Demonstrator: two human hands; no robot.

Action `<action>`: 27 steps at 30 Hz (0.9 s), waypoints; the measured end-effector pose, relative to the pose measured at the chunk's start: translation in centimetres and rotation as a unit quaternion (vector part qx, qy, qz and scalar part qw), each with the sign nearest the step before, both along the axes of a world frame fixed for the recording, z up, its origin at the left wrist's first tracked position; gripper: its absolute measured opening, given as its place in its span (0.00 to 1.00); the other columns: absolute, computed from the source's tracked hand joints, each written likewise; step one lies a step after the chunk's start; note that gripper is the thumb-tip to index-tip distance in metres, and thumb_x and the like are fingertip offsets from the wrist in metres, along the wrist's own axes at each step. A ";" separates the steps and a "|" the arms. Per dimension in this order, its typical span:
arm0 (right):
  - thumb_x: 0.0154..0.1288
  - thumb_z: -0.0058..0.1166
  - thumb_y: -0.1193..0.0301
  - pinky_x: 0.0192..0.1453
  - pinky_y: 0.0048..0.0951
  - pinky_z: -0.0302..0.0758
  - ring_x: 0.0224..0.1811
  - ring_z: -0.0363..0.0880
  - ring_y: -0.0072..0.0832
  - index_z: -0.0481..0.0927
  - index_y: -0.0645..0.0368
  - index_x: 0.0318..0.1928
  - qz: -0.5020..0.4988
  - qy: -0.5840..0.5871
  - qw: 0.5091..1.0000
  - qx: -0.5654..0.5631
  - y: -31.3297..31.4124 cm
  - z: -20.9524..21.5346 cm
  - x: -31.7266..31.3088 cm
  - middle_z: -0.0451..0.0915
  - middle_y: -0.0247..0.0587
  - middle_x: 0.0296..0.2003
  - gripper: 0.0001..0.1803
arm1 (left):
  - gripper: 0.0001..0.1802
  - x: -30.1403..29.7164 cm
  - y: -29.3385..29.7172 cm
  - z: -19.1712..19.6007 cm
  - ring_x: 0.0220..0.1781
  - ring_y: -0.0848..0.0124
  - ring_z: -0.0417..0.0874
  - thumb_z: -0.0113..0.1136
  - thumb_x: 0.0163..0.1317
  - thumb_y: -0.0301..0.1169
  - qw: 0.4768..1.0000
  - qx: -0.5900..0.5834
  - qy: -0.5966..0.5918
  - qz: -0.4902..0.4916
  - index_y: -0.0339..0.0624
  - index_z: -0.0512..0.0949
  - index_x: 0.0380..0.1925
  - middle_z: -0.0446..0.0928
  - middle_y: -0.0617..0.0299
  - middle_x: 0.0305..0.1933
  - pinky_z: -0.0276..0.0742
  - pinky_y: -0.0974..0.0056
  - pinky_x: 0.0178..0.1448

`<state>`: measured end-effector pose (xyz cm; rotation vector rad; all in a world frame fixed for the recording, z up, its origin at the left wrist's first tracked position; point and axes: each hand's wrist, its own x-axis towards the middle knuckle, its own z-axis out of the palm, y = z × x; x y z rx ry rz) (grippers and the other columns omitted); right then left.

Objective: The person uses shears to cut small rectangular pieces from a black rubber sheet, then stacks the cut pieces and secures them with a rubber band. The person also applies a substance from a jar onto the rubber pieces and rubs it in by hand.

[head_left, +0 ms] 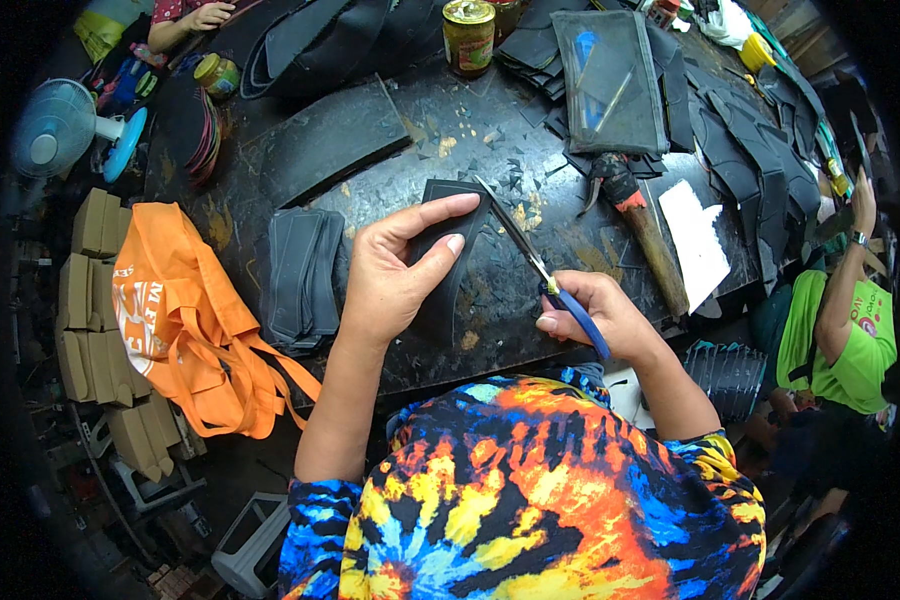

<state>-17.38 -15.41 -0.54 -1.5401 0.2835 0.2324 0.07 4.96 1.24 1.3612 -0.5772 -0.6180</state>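
Note:
My left hand (400,265) pinches a thin black sheet piece (442,305) with pale lines along its edge, thumb on top and forefinger across it. In my right hand (605,315) is a pair of scissors (526,246) with blue handles, the fingers through the loops. The blade tips meet the upper right corner of the black piece. Small dark triangular offcuts (515,165) lie scattered on the table beyond my hands. A stack of similar black cut pieces (305,275) rests left of my left hand.
Around the dark worktable (390,375) are a hammer (650,235), torn white sheet (692,240), zip pouch (610,85), jar (468,38) and black slab (335,135). An orange bag (185,310) hangs left, near a fan (55,140). Other people's hands (210,15) show at the edges.

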 end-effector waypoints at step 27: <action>0.69 0.69 0.57 0.32 0.23 0.63 0.30 0.66 0.12 0.77 0.59 0.31 0.236 0.069 0.968 0.043 -4.7 1.6 -0.3 0.69 0.21 0.25 0.21 | 0.21 3.9 3.0 3.6 0.50 0.68 0.87 0.74 0.53 0.30 0.942 0.112 -0.041 -0.313 0.33 0.88 0.47 0.88 0.53 0.47 0.78 0.65 0.59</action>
